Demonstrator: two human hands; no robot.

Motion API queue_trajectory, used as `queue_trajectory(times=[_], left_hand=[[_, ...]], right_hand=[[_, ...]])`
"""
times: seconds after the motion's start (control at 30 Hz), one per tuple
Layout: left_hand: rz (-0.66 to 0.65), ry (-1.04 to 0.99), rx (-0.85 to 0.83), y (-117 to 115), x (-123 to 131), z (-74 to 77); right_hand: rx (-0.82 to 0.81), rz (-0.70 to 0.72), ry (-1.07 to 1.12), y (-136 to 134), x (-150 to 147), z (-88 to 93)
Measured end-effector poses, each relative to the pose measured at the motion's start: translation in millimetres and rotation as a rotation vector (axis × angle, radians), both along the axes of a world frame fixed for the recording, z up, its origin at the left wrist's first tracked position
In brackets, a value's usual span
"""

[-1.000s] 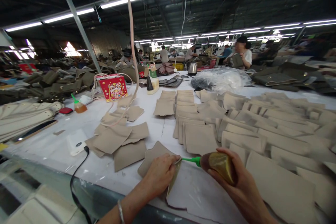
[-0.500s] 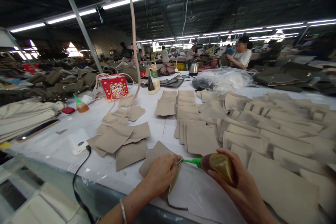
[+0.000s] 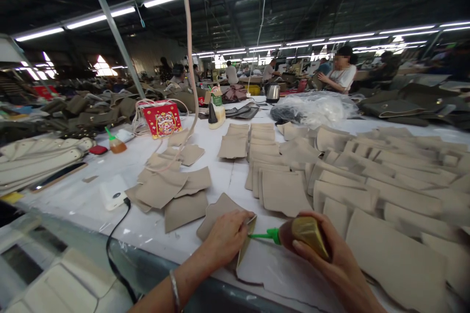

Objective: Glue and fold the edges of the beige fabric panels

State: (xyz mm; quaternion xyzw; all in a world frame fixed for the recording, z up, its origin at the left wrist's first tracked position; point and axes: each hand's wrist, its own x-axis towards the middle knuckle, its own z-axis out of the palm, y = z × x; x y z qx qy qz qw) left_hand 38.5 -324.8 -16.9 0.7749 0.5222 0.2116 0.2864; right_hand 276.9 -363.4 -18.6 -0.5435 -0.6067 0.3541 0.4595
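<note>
My left hand [image 3: 228, 235] is closed on a beige leather-like piece [image 3: 219, 209] near the table's front edge, its fingers at a raised, folded-over edge. In my right hand [image 3: 332, 254] is a squeeze bottle [image 3: 306, 237] of amber liquid with a green nozzle, held on its side. The nozzle tip points left and meets the folded edge just beside my left fingers; whether liquid is coming out I cannot make out. Left of my hands lies a loose pile of similar beige pieces [image 3: 161, 188]. Overlapping rows of them [image 3: 284, 190] spread behind and beside my right hand.
A white power bank [image 3: 112, 191] with a black cable sits on the left. Beyond it are a second glue-like bottle [image 3: 117, 145], a phone [image 3: 58, 177], and a red bag [image 3: 162, 120]. A hose [image 3: 189, 49] hangs over the table. Several people work farther back.
The bottle's nozzle tip has slid along the folded edge toward me, from its far corner to nearer its middle. My left hand still keeps the piece in place.
</note>
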Motion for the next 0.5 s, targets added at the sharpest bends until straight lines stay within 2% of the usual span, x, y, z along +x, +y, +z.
queue_trajectory(times=[0.13, 0.3, 0.5], left_hand=[[0.016, -0.01, -0.004, -1, 0, 1.8], [0.023, -0.02, 0.005, -3, 1, 2.6], [0.043, -0.043, -0.009, -4, 0, 4.2]], right_hand=[[-0.085, 0.102, 0.117, -15, -9, 0.3], [-0.044, 0.002, 0.079, -15, -11, 1.2], [-0.152, 0.105, 0.209, -20, -13, -1.6]])
